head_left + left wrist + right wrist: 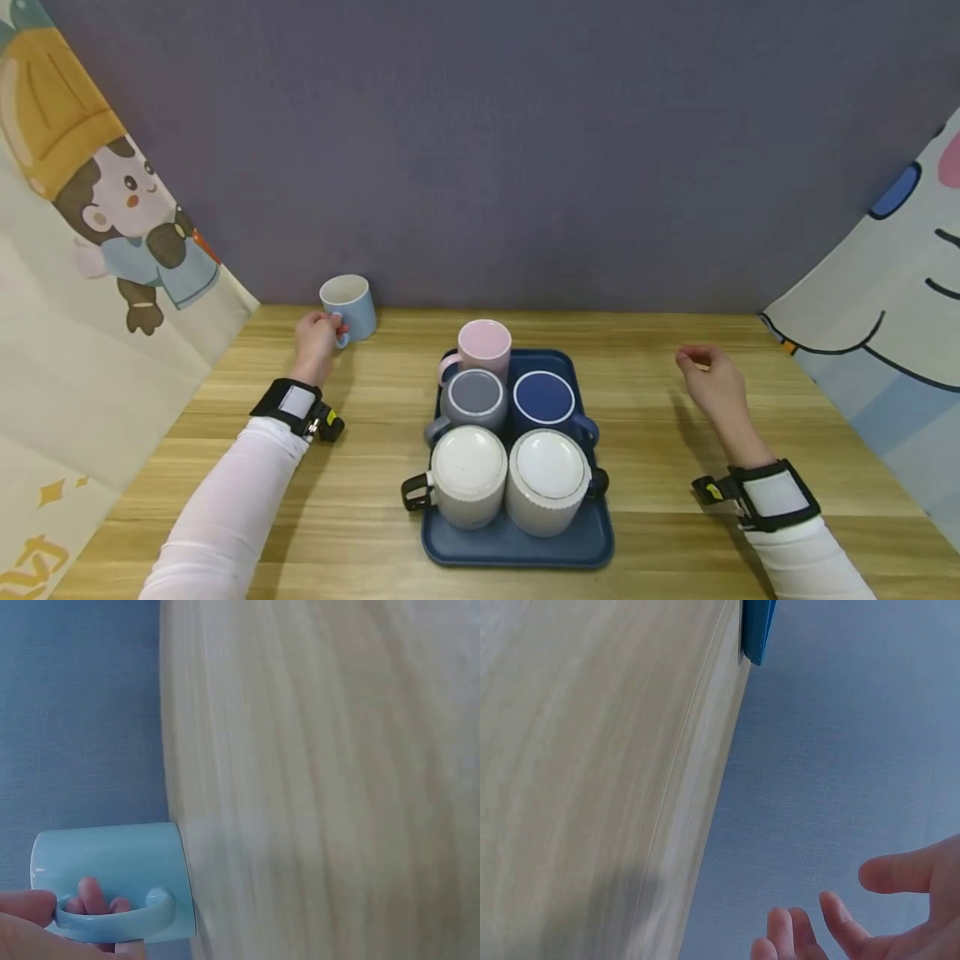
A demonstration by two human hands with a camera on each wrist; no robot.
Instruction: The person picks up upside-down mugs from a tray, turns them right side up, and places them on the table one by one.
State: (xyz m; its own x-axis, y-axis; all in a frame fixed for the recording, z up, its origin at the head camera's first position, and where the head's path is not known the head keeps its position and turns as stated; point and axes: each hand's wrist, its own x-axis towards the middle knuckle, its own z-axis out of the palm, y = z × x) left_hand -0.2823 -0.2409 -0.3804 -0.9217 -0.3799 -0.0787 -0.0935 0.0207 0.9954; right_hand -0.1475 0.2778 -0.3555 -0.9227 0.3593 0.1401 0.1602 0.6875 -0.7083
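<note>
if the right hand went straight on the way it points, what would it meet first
The right hand would probably meet the grey backdrop behind the table; nothing shows in between, though depth is hard to judge.

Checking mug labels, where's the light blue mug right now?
Head view: the light blue mug is left of the pink mug, near the grey backdrop, its handle in the left hand.

Behind the light-brown wood-grain table (360, 500), a dark grey-purple wall (480, 150); at left, cream cloth (60, 375) printed with a yellow-hatted cartoon figure (135, 200); at right, white cartoon-printed cloth (885, 275).
</note>
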